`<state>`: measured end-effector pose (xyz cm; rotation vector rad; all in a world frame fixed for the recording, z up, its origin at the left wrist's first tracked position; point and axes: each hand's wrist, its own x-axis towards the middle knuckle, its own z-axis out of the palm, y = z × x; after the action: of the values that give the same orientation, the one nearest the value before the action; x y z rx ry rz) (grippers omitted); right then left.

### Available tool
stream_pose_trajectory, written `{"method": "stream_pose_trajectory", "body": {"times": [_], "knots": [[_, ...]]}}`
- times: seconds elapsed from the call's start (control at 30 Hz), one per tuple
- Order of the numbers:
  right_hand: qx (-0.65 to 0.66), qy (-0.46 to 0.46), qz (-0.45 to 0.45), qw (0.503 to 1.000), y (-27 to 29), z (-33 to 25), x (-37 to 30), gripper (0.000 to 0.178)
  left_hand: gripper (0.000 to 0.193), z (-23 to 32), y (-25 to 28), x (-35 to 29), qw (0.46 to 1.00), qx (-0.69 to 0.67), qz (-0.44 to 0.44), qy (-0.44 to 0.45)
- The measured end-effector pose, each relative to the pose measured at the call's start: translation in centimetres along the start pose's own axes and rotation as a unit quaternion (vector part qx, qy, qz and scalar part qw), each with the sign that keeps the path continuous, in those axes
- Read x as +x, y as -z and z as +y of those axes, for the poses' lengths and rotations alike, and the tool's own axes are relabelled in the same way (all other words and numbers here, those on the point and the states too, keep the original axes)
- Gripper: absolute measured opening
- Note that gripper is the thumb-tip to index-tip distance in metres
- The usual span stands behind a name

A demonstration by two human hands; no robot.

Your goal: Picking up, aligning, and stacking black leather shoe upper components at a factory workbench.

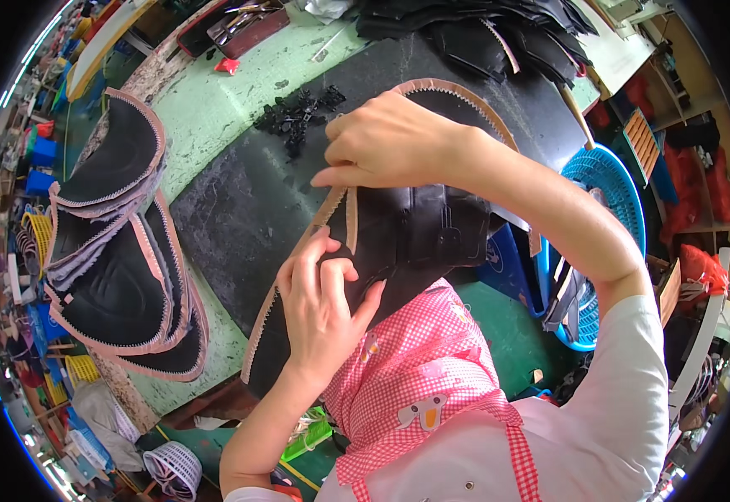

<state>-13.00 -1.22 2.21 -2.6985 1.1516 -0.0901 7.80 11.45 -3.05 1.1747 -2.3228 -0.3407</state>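
A black leather-like bag piece (377, 222) lies before me, edged with a tan zipper tape (449, 85) with pale metal teeth. My right hand (390, 142) reaches across the piece, its fingers closed in a pinch at the tape; the fingertips partly hide what they grip. Just below, my left hand (319, 293) holds the piece at its taped edge, fingers bent over it and thumb on the black surface. Beyond my right hand, a heap of small black parts (302, 115) sits on the dark work mat (223, 209).
Several zipper-edged black panels (114, 293) are stacked at the left. More black pieces (465, 38) are piled at the far side, near a dark red tray of tools (248, 25) and a small red scrap (227, 65). A blue basket (620, 184) stands at the right.
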Motion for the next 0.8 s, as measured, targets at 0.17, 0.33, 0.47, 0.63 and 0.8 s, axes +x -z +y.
{"method": "stream_pose_trajectory", "body": {"times": [0.17,0.33,0.47,0.63,0.8], "knots": [[0.100,-0.004,0.113,0.989,2.2,-0.8,-5.8,0.015,0.041,0.3,0.3,0.0,1.000,0.002,0.001,0.013],[0.140,-0.123,0.240,0.953,-0.3,-2.8,-10.0,0.034,0.072,0.6,1.2,0.5,0.999,0.025,-0.041,0.024],[0.189,-0.134,0.227,0.946,-1.5,-3.1,-11.6,0.040,0.082,1.0,3.0,3.8,0.993,0.024,-0.114,0.032],[0.201,-0.178,0.206,0.941,-3.6,-3.5,-11.4,0.046,0.065,1.3,1.9,7.0,0.987,-0.072,-0.143,-0.027],[0.230,-0.163,0.250,0.926,-4.1,-3.5,-12.2,0.048,0.027,0.1,-0.1,8.8,0.996,0.065,-0.045,-0.032]]}}
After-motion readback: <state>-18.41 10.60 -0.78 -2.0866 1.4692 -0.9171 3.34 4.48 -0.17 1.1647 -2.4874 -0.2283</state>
